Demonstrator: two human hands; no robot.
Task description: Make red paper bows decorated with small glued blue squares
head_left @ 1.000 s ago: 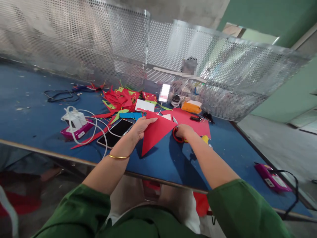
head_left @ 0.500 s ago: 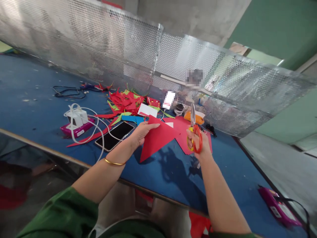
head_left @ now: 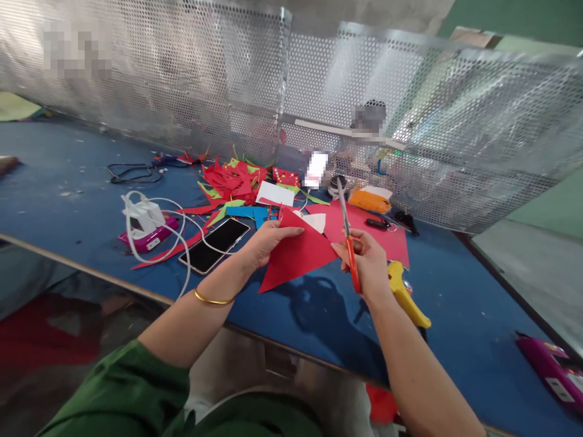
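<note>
My left hand (head_left: 265, 244) pinches a folded, pointed piece of red paper (head_left: 298, 254) between thumb and fingers, holding it above the table. In my right hand (head_left: 370, 264) is a pair of scissors (head_left: 351, 261) with orange handles, its blades pointing up and away from me. The right thumb and fingertips are at the right-hand tip of the red paper; whether they grip it is hard to tell. A white piece (head_left: 315, 223) shows behind the paper's upper edge. Beyond lies a larger red sheet (head_left: 392, 241) on the table.
On the blue table (head_left: 291, 325) are a dark-screened phone (head_left: 214, 246), a purple power strip (head_left: 152, 240) with white cables, red scraps (head_left: 232, 181), an orange packet (head_left: 371, 199) and a yellow-handled tool (head_left: 407, 297). A perforated metal screen (head_left: 182, 79) borders the back; people are blurred behind it.
My right hand has turned the scissors and brought its fingertips to the paper's right tip. More of the white piece shows. The yellow-handled tool has come into sight beside my right wrist.
</note>
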